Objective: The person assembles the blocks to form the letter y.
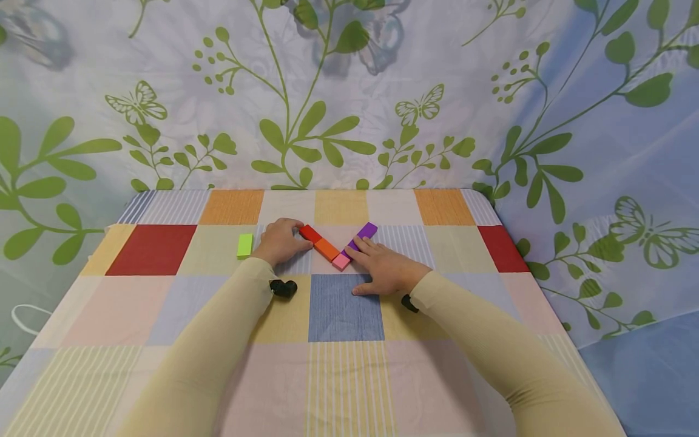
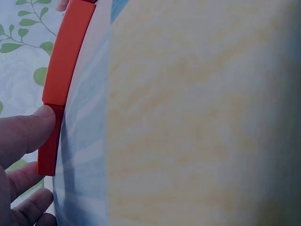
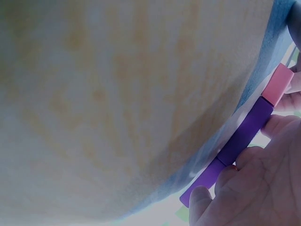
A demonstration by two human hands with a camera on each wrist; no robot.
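Several coloured blocks lie end to end in a V on the patchwork cloth in the head view. Its left arm is a red block and an orange block; a pink block sits at the near point. A dark purple block and a lighter violet block make up the right arm. My left hand pinches the red block between thumb and fingers. With fingers spread and fairly straight, my right hand rests against the purple and violet blocks, partly hiding them in the head view.
A lime green block lies apart, just left of my left hand. The patchwork cloth covers the table, whose far edge meets a leaf-patterned curtain. A white cable loop shows beyond the left edge.
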